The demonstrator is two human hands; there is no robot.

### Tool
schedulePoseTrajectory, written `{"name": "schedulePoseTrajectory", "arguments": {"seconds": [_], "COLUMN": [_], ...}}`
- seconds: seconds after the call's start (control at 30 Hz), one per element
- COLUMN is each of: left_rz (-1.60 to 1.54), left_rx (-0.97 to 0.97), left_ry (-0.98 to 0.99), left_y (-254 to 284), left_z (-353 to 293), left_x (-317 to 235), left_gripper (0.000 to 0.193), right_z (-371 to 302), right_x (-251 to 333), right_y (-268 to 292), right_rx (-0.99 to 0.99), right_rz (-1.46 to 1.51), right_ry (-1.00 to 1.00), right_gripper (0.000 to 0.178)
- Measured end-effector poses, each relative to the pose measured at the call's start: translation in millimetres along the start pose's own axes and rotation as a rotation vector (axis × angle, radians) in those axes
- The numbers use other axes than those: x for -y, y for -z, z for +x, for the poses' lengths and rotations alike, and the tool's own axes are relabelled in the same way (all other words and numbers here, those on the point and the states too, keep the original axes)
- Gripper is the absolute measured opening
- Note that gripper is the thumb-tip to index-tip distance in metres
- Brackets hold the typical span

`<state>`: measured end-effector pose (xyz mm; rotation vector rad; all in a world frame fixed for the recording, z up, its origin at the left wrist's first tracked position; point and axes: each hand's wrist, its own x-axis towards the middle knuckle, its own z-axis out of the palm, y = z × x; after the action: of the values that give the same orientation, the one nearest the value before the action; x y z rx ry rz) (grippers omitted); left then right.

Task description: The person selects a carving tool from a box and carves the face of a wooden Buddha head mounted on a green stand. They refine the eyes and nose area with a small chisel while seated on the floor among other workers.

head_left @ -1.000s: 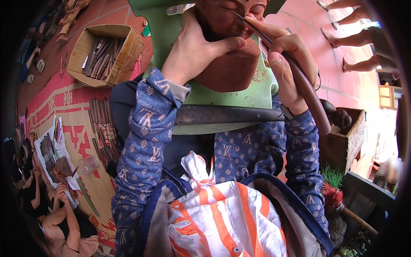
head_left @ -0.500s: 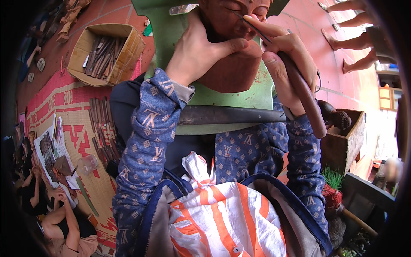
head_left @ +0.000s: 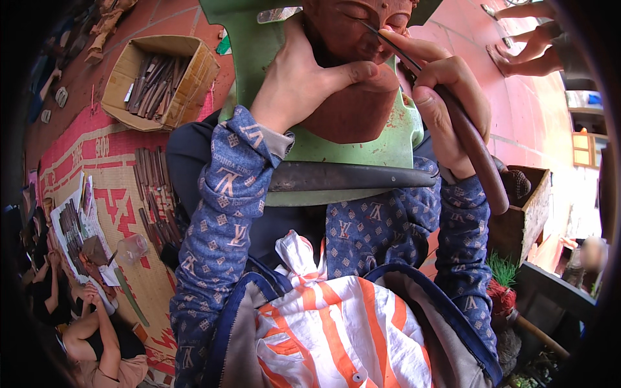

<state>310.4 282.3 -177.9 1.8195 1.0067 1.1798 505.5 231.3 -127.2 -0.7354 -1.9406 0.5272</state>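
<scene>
A reddish-brown carved wooden head [head_left: 356,110] lies on a green plastic stool [head_left: 310,147] in front of me, its face toward the top edge. My left hand [head_left: 294,81] grips the head from the left, thumb laid across its chin area. In my right hand [head_left: 453,97] is a carving chisel [head_left: 467,132] with a dark wooden handle. Its thin metal blade points up and left, the tip at the carved face beside the nose and eye. Small wood chips dot the stool. Across its near side runs a long black tapered bar [head_left: 349,176].
A cardboard box [head_left: 206,77] full of chisels stands at the left. More chisels [head_left: 158,194] lie in rows on a red patterned mat [head_left: 116,145]. Seated people [head_left: 103,330] are at lower left; bare legs [head_left: 530,55] at upper right. A wooden box [head_left: 517,226] stands right.
My right hand and the chisel have shifted slightly right and down, the tip still at the face. The carved head has moved slightly downward in view. Legs at upper right have moved.
</scene>
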Motion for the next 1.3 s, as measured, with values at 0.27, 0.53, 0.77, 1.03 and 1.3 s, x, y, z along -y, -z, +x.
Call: {"name": "schedulePoseTrajectory", "arguments": {"seconds": [0.27,0.53,0.77,1.03,1.3], "left_rz": [0.015,0.018,-0.005,-0.018,-0.007], "left_rx": [0.004,-0.016,0.003,0.0,-0.012], "left_ry": [0.054,0.057,0.02,0.025,0.05], "left_y": [0,-1,1,0,0], "left_z": [-1,-1,0,-1,-2], "left_x": [-2,-3,-2,-3,-5], "left_gripper": [0.094,0.094,0.092,0.09,0.091], "right_z": [4,1,0,3,0], "right_x": [8,9,3,8,9], "right_y": [-4,-3,-3,-4,-6], "right_rx": [0.026,0.092,-0.011,0.003,0.048], "right_rz": [-0.134,0.005,0.017,-0.111,-0.058], "right_ry": [0.002,-0.044,-0.004,0.025,-0.046], "right_gripper": [0.014,0.027,0.019,0.013,0.02]}}
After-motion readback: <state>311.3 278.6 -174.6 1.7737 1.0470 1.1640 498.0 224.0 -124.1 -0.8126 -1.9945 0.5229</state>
